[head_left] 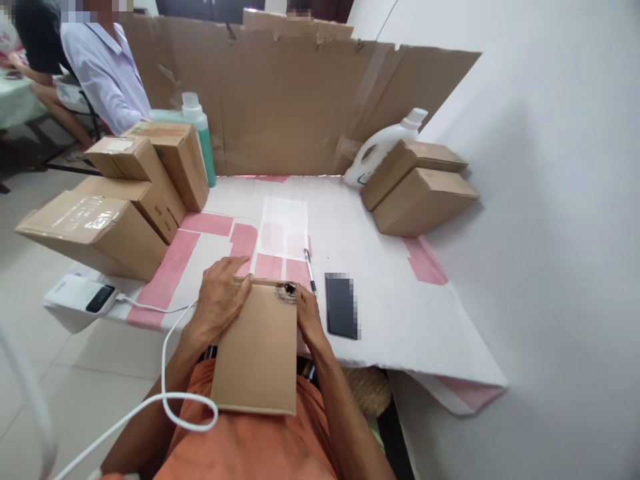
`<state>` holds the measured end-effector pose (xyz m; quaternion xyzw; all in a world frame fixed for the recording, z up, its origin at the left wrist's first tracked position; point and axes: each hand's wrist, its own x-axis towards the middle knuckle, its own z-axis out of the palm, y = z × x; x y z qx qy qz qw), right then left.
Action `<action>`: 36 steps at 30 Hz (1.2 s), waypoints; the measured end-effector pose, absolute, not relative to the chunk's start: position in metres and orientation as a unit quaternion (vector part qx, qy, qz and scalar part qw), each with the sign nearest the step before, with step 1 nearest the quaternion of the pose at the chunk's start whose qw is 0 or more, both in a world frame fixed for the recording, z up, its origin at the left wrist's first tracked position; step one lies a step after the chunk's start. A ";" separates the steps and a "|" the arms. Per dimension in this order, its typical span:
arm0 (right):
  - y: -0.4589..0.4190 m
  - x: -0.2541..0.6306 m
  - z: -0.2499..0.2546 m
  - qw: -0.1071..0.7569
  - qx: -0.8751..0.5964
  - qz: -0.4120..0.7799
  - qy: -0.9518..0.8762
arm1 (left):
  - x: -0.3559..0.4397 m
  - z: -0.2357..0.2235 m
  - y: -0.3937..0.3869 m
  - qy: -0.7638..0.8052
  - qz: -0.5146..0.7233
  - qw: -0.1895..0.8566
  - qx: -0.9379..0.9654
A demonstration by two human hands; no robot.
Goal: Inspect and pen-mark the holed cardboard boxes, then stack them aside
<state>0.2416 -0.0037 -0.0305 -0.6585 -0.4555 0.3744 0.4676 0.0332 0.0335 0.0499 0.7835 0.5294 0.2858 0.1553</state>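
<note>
A flat brown cardboard box (257, 360) rests against my lap at the table's front edge. Its far right corner bears a dark, scribbled-looking patch around a small black spot. My left hand (220, 297) grips the far left corner, thumb on top and one finger stretched out past the edge. Along the right side, near the dark patch, my right hand (307, 310) holds the box, its fingers partly hidden. Just beyond that hand lies a pen (310, 270). A black phone-like slab (341, 307) is to its right. Farther back is a thin whitish sheet (284, 227).
Several cardboard boxes (95, 227) stand at left beside a green bottle (204, 140). More boxes (425, 200) and a white jug (385, 147) are at right. A cardboard screen (290, 100) closes the back. A power bank (80, 295) trails a white cable (165, 373). People sit behind, left.
</note>
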 end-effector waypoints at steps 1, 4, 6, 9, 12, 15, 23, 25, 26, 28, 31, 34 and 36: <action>-0.004 0.244 -0.028 0.472 -0.661 0.370 -0.451 | 0.038 0.052 0.034 0.501 0.264 0.156 0.809; -0.006 0.251 -0.012 0.513 -0.648 0.382 -0.414 | 0.050 0.056 0.035 0.471 0.200 0.140 0.848; -0.010 0.255 0.002 0.525 -0.623 0.404 -0.416 | 0.053 0.057 0.033 0.477 0.183 0.127 0.850; -0.017 0.259 0.021 0.491 -0.609 0.404 -0.474 | 0.053 0.059 0.028 0.492 0.199 0.117 0.840; -0.022 0.257 0.033 0.472 -0.607 0.397 -0.501 | 0.053 0.064 0.023 0.494 0.225 0.097 0.834; -0.024 0.247 0.040 0.475 -0.590 0.379 -0.532 | 0.057 0.072 0.019 0.465 0.229 0.093 0.850; -0.027 0.221 0.042 0.484 -0.588 0.284 -0.583 | 0.056 0.080 0.017 0.492 0.190 0.197 0.827; -0.027 0.218 0.042 0.477 -0.594 0.281 -0.583 | 0.055 0.078 0.016 0.496 0.200 0.187 0.824; -0.027 0.217 0.042 0.473 -0.597 0.280 -0.584 | 0.054 0.076 0.016 0.498 0.204 0.180 0.824; -0.026 0.215 0.041 0.465 -0.604 0.273 -0.587 | 0.054 0.071 0.016 0.500 0.215 0.164 0.823; -0.025 0.213 0.039 0.458 -0.610 0.257 -0.594 | 0.056 0.065 0.016 0.504 0.228 0.142 0.821; -0.024 0.212 0.036 0.463 -0.611 0.253 -0.591 | 0.058 0.063 0.017 0.509 0.223 0.140 0.819; -0.025 0.212 0.034 0.476 -0.608 0.257 -0.581 | 0.059 0.064 0.018 0.510 0.217 0.145 0.820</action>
